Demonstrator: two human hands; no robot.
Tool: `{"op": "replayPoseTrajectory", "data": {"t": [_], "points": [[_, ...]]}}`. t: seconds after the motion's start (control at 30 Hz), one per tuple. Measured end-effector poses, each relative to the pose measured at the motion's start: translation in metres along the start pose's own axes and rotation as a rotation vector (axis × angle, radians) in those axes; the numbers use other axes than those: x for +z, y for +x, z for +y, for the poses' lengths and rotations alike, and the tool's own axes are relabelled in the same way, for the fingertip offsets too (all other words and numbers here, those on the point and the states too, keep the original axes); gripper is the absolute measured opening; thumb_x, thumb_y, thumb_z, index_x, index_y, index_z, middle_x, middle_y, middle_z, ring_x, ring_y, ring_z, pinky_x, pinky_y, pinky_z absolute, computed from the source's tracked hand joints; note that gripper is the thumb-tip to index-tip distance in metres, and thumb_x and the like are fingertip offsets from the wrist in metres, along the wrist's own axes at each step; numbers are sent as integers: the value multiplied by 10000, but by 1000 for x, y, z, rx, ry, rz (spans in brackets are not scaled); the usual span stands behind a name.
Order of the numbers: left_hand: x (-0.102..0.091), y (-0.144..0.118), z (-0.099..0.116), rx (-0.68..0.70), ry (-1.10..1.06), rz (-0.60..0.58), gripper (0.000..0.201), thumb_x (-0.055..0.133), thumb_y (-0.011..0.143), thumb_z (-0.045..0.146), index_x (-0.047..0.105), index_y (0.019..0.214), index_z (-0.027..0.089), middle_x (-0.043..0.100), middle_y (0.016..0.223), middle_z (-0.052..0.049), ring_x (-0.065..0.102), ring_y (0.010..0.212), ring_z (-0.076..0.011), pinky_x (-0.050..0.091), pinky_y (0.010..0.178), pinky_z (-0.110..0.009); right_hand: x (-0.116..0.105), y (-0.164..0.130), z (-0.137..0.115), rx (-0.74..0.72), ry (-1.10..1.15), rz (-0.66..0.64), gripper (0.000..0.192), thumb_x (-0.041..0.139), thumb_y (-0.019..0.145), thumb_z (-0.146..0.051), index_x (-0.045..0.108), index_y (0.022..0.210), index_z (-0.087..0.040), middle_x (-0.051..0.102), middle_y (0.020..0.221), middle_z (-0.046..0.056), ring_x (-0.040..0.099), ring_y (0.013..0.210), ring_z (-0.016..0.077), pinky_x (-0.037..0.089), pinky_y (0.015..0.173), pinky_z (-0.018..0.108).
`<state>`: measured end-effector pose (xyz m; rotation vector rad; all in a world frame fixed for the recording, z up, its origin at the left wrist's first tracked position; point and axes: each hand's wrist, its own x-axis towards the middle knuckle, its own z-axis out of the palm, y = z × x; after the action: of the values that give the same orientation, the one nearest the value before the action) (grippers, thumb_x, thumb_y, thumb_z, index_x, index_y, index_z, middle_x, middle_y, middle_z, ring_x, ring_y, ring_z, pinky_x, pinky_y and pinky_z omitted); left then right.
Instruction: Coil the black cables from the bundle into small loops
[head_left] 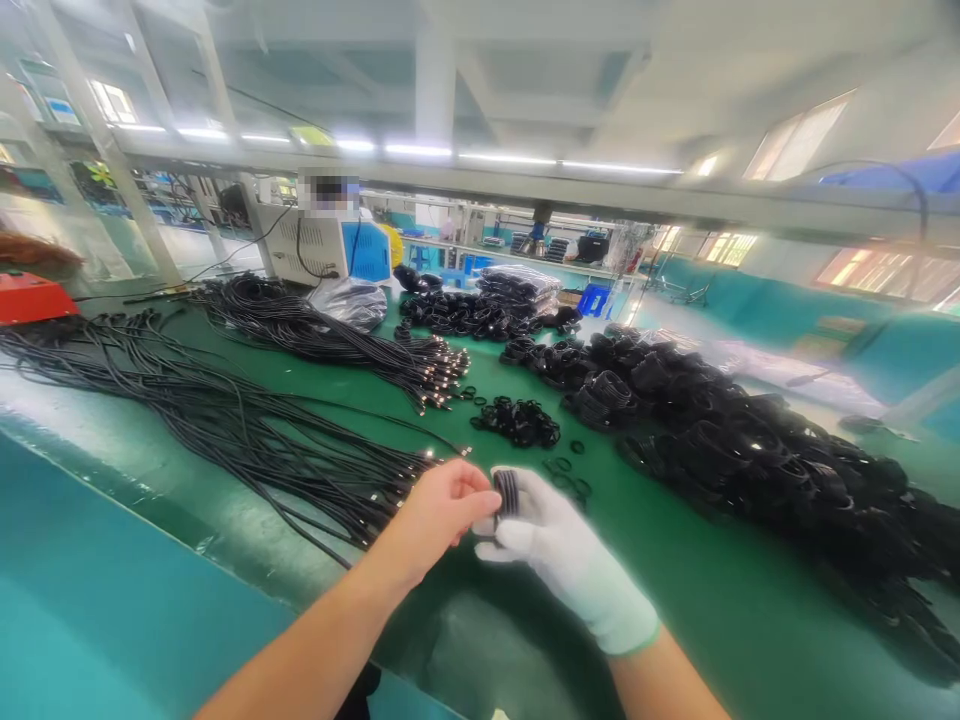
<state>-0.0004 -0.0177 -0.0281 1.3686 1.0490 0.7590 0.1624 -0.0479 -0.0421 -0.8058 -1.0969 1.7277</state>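
Observation:
A small coil of black cable (508, 492) is held above the green mat, in front of me. My right hand (544, 530), in a white glove, is closed around the coil. From the left, my bare left hand (448, 500) meets it, thumb and fingers pinched together at the coil's edge. Whether a cable end lies in that pinch is hidden. Just beyond the hands are a pile of small black rings (517, 421) and a few loose rings (577, 447). Long black cables (247, 420) with shiny metal ends lie left of my left hand.
Another cable bundle (330, 335) lies farther back. A long heap of coiled black cables (697, 430) runs along the right side of the green mat (600, 600). Behind stand a white and blue machine (322, 245) and stacked plastic-wrapped packs (517, 285). A red device (34, 297) sits at far left.

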Motion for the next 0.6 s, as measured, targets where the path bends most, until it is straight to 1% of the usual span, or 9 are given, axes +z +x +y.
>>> {"op": "replayPoseTrajectory", "data": {"t": [0.1, 0.2, 0.27, 0.33, 0.4, 0.43, 0.5, 0.53, 0.6], "points": [[6, -3, -3, 9, -79, -60, 145, 620, 718, 256, 544, 753, 137, 496, 623, 42, 401, 504, -59, 287, 439, -172, 5, 1, -1, 9, -45, -24, 515, 714, 695, -187, 482, 1154, -202, 553, 1112, 80, 598, 935, 212, 502, 817, 428], [9, -4, -5, 55, -172, -103, 128, 603, 731, 235, 519, 706, 141, 500, 630, 41, 435, 533, -66, 362, 506, -186, 8, 1, 2, -15, -25, -88, 447, 689, 729, -218, 509, 1135, -175, 584, 999, 67, 598, 845, 180, 506, 780, 384], [7, -4, -6, 71, -168, -133, 119, 582, 746, 239, 518, 710, 146, 513, 631, 36, 473, 555, -82, 411, 558, -211, 8, 2, 5, -42, 1, -108, 402, 674, 749, -236, 522, 1114, -162, 588, 962, 62, 586, 809, 156, 505, 767, 357], [3, -3, -5, 50, -29, -136, 138, 546, 770, 264, 519, 692, 153, 518, 597, 31, 501, 545, -104, 431, 556, -231, 7, 2, 7, -40, -1, -91, 375, 673, 752, -230, 529, 1091, -157, 593, 947, 62, 587, 810, 154, 506, 764, 352], [-1, -4, -2, 79, 203, -38, 115, 513, 787, 260, 556, 738, 165, 561, 641, 15, 534, 572, -126, 446, 572, -249, 7, 2, 7, -6, -2, -54, 379, 683, 739, -212, 531, 1083, -163, 590, 989, 71, 600, 852, 173, 512, 769, 366], [-2, -5, -1, 132, 325, 39, 94, 506, 783, 227, 582, 806, 176, 592, 724, 2, 552, 613, -133, 455, 607, -257, 6, 1, 7, 18, 2, -45, 396, 688, 732, -207, 528, 1092, -169, 583, 1023, 77, 605, 878, 187, 517, 771, 377], [-3, -6, 1, 286, 530, 179, 253, 492, 746, 117, 595, 954, 217, 600, 934, -10, 571, 726, -136, 454, 703, -261, 6, 1, 6, 55, 8, -54, 446, 696, 716, -197, 519, 1126, -181, 556, 1106, 89, 605, 923, 207, 523, 778, 395], [-3, -7, 1, 360, 609, 219, 330, 480, 724, 68, 592, 987, 233, 582, 998, -11, 569, 771, -135, 446, 738, -257, 6, 1, 6, 63, 4, -66, 470, 699, 709, -192, 514, 1141, -184, 548, 1126, 92, 605, 932, 211, 525, 778, 395], [-2, -7, -1, 446, 720, 226, 352, 454, 713, 28, 607, 957, 231, 571, 993, -15, 565, 798, -139, 437, 748, -250, 6, 1, 7, 72, -6, -84, 506, 698, 698, -176, 506, 1166, -187, 542, 1146, 94, 602, 945, 216, 528, 778, 389]]}}
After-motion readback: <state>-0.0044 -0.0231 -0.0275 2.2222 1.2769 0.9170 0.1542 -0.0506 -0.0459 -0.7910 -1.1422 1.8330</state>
